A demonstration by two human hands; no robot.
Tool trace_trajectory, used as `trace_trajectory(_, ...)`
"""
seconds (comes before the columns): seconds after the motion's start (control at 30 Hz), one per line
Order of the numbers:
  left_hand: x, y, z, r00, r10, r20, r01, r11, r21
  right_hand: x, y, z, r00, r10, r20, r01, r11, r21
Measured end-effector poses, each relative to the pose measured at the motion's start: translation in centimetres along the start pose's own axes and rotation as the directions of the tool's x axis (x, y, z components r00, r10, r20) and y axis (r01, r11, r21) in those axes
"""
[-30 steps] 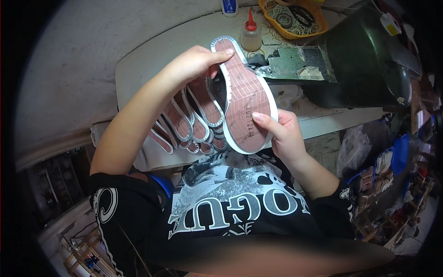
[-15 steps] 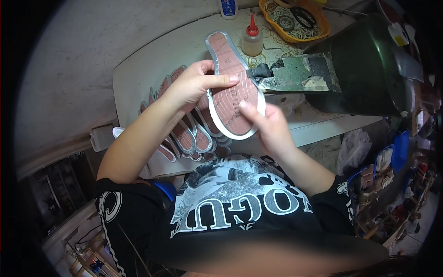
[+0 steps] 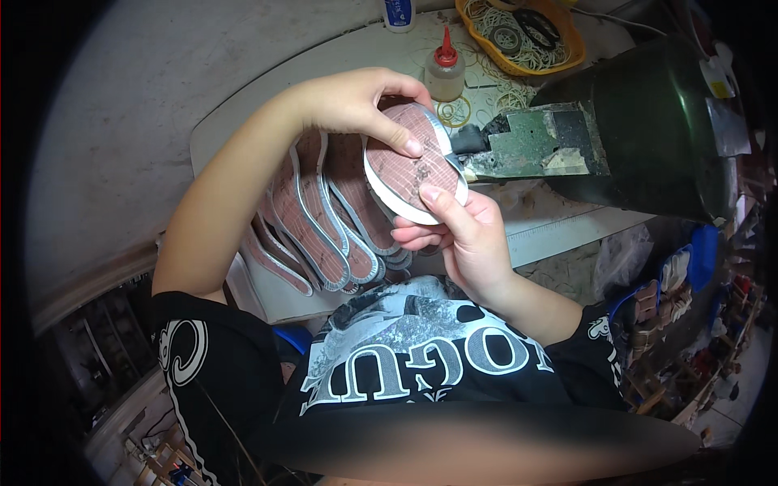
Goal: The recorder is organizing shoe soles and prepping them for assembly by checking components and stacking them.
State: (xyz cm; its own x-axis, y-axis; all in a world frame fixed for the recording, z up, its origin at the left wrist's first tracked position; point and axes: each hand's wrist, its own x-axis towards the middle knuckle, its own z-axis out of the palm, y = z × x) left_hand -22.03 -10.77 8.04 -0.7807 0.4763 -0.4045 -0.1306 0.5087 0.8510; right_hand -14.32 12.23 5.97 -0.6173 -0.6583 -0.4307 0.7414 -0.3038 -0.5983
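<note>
Both hands grip one insole, which has a reddish-brown, white-lined face and a white and silver rim. My left hand is closed over its far end, thumb pressing on the face. At the near edge, my right hand pinches it between thumb and fingers. The insole looks bent, its narrow part hidden beneath my left hand. Its right edge lies beside the dark tip of a green machine arm; whether they touch, I cannot tell.
Several similar insoles lie overlapping on the pale table left of my hands. Beyond them stand a red-capped squeeze bottle and a blue bottle. An orange basket holds rubber bands. A dark green machine body stands at right.
My left hand has moved up and over the insole's far end. The insole, flat and extended before, now appears bent and shorter. My right hand keeps hold at the near edge.
</note>
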Motion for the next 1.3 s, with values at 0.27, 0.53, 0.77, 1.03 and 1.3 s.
trace_trajectory(0.27,-2.4,1.8,0.7,0.996,-0.052,-0.077,0.067,0.976,0.206,0.3,-0.6,-0.1,0.997,0.006,-0.080,-0.005,1.000,0.014)
trace_trajectory(0.53,-5.8,1.8,5.2,0.910,-0.266,-0.320,0.261,0.964,-0.059,0.4,-1.0,-0.4,0.999,0.012,-0.029,-0.013,1.000,-0.014)
trace_trajectory(0.77,-5.4,1.7,8.8,0.829,-0.449,-0.333,0.370,0.888,-0.275,0.6,-1.1,-1.8,0.998,-0.058,0.029,0.063,0.975,-0.212)
trace_trajectory(1.03,-4.4,5.0,10.3,0.780,-0.602,-0.173,0.491,0.759,-0.427,0.1,0.0,-4.2,0.971,-0.157,0.182,0.212,0.915,-0.343)
trace_trajectory(1.3,-5.1,2.5,11.2,0.814,-0.478,-0.329,0.226,0.783,-0.580,-2.0,-1.5,-6.4,0.948,0.173,0.266,0.000,0.838,-0.546)
